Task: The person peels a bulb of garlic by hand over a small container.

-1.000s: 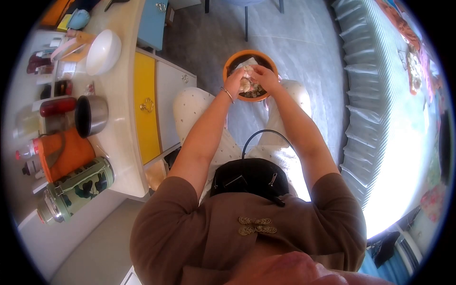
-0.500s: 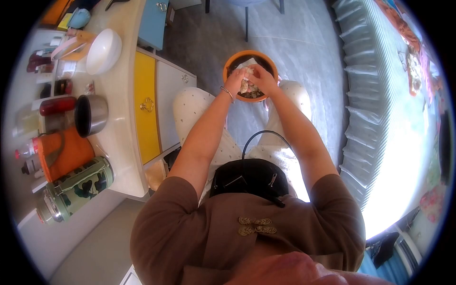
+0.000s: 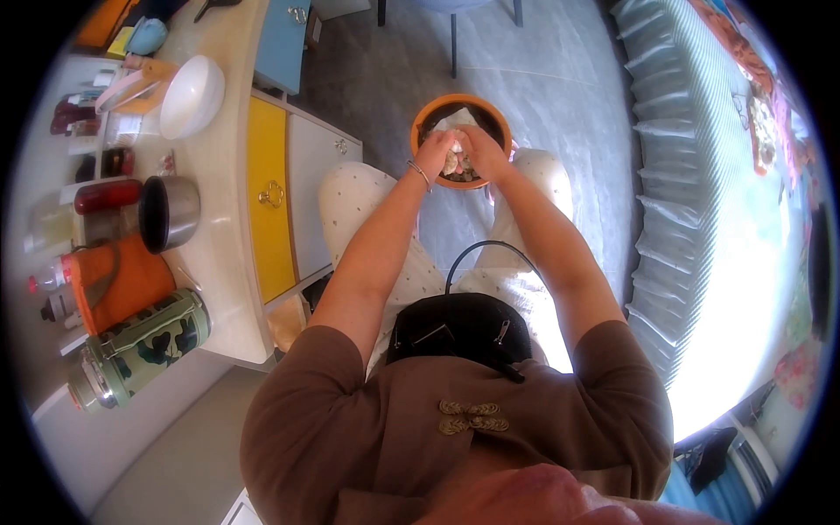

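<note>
Between my knees stands a round container with an orange rim (image 3: 416, 127) and a dark inside. Over its opening, my left hand (image 3: 435, 154) and my right hand (image 3: 483, 152) meet with fingers curled and tips close together. They close around something small and pale that I cannot make out. Lumpy whitish-tan pieces (image 3: 451, 164) show just under the fingers, and darker bits lie at the near side of the container. A crumpled white sheet (image 3: 460, 115) sticks up behind the hands. A bracelet (image 3: 421, 174) circles my left wrist.
At left, a counter (image 3: 229, 166) bears a white bowl (image 3: 192, 96), a metal cup (image 3: 171, 213) and a camouflage flask (image 3: 149, 341). Yellow drawer fronts (image 3: 267, 227) stand below it. A bed with a ruffled skirt (image 3: 658, 219) runs along the right. A black bag (image 3: 455, 328) rests on my lap.
My hands have shifted slightly and drawn closer together, the right fingers lower over the pale pieces. Everything else stays in place.
</note>
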`<state>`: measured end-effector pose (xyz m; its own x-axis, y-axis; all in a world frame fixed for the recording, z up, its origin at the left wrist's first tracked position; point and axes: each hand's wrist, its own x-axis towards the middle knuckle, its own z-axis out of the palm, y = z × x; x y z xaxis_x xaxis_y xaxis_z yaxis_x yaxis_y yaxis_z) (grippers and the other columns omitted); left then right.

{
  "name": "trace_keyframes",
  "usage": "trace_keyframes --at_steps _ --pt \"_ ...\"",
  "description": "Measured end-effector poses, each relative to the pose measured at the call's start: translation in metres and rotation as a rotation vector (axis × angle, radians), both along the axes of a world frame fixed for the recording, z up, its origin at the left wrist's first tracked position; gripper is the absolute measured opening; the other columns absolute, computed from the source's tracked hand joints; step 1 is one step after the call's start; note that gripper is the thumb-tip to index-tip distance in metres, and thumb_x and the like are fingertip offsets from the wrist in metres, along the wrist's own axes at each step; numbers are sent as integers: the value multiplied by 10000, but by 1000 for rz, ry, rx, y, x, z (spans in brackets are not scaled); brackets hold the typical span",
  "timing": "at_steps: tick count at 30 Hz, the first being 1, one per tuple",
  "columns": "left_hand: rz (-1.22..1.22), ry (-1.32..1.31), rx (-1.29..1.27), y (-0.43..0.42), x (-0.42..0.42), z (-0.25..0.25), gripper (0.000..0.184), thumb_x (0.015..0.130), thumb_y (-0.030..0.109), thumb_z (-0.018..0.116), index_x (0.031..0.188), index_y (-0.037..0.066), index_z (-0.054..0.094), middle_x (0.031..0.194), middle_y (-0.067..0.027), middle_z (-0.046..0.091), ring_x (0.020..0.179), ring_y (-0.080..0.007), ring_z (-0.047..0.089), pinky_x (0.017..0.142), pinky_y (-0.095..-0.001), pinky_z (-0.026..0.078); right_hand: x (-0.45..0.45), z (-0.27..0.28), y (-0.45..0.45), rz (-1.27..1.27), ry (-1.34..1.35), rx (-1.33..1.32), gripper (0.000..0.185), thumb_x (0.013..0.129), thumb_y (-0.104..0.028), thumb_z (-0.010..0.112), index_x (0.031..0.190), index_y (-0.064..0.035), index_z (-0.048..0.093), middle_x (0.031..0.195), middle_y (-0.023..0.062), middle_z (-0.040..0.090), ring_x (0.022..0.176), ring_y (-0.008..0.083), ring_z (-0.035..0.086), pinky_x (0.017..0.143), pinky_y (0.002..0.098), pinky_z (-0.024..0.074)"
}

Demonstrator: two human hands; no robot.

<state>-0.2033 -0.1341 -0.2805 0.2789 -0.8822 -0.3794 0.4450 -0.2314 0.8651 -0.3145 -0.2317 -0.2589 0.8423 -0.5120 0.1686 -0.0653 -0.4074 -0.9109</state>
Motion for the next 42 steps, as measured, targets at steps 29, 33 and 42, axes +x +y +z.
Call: trace_keyframes --at_steps 29,33,42 --pt "125 200 72 0 1 4 290 914 325 402 946 58 512 787 -94 607 552 -185 567 531 -295 494 2 -32 -19 -64 212 418 341 940 -290 334 842 -18 514 663 99 541 617 217 545 581 329 431" --pt "142 272 -1 3 3 11 290 894 333 437 921 59 526 784 -105 617 530 -188 562 514 -303 487 1 -13 -19 -37 82 914 330 936 -298 365 801 -39 519 638 21 509 555 109 459 492 245 384" --pt "66 89 58 1 0 29 404 911 450 456 944 59 554 750 -71 599 486 -136 538 450 -227 450 2 7 -8 13 60 603 299 904 -258 526 1124 -59 572 761 7 561 652 79 511 594 212 425"
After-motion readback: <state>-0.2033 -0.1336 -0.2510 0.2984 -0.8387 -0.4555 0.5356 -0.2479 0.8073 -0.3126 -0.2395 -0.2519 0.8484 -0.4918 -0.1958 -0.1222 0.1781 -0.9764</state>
